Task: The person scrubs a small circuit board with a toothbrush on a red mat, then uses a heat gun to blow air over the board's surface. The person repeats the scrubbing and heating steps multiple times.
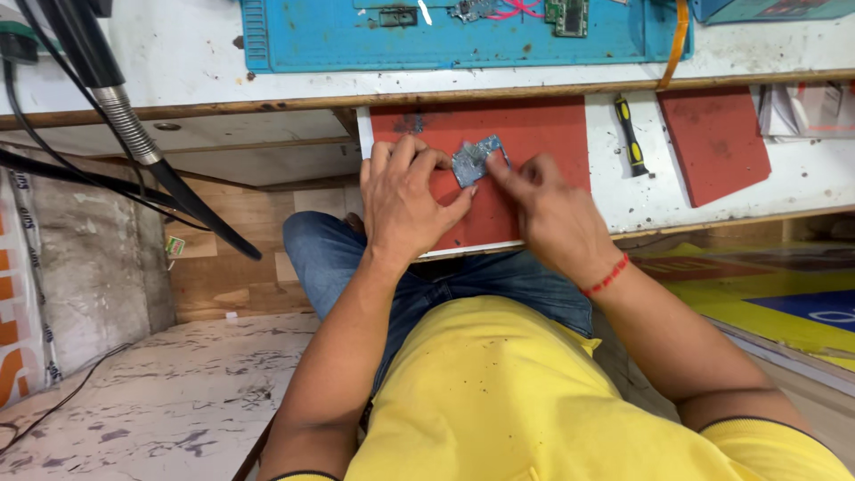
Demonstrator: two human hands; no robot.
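A: Both hands are down on the red mat, the one lying on the pull-out white shelf under the desk.

B: And between them?

A: A small circuit board, bluish with grey patches, lying on the mat. The left hand has its fingers curled, fingertips pressing on the board's left edge. The right hand pinches the board's right side with thumb and forefinger, other fingers folded in. So each hand is closed on that board, one from either side.

B: Anything on the wrist?

A: A red thread bracelet on the right wrist. Yellow shirt and blue jeans fill the bottom of the view.

B: What's around the mat?

A: Just right of it, on the same shelf, a screwdriver with a black and yellow handle, lying lengthwise. Further right, a second red mat, set at a tilt. Up on the desk, a blue work mat carrying small green boards and bits I can't make out.

B: Left side?

A: A black tool on a ribbed metal neck slants down towards the person's knee, with black cables trailing beside it, well apart from the hands.
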